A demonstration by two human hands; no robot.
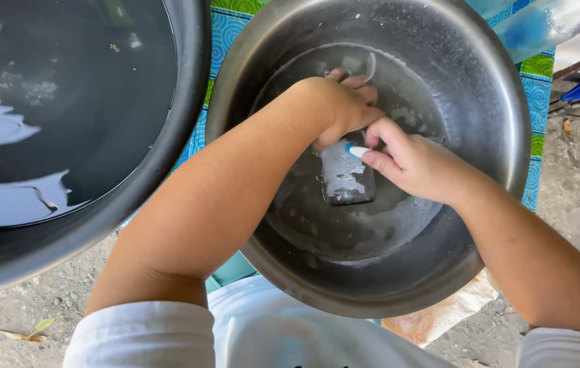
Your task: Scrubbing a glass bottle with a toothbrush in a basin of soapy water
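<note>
While scrubbing, keep left hand point(344, 109) clenched on soapy glass point(348, 174) low inside steel basin point(501, 116). Hold right hand point(409, 160) fingers point(378, 160) grasping white-tipped brush point(358, 151); press gently, avoid slipping.

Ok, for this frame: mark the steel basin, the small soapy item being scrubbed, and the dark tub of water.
steel basin point(494, 102), head view, bare right inner wall.
soapy item point(348, 180), head view, middle of its foamy face.
dark tub point(188, 102), head view, right rim.

Bare dirt floor point(579, 184) — daylight, patterned blue-green mat point(539, 82)
</note>
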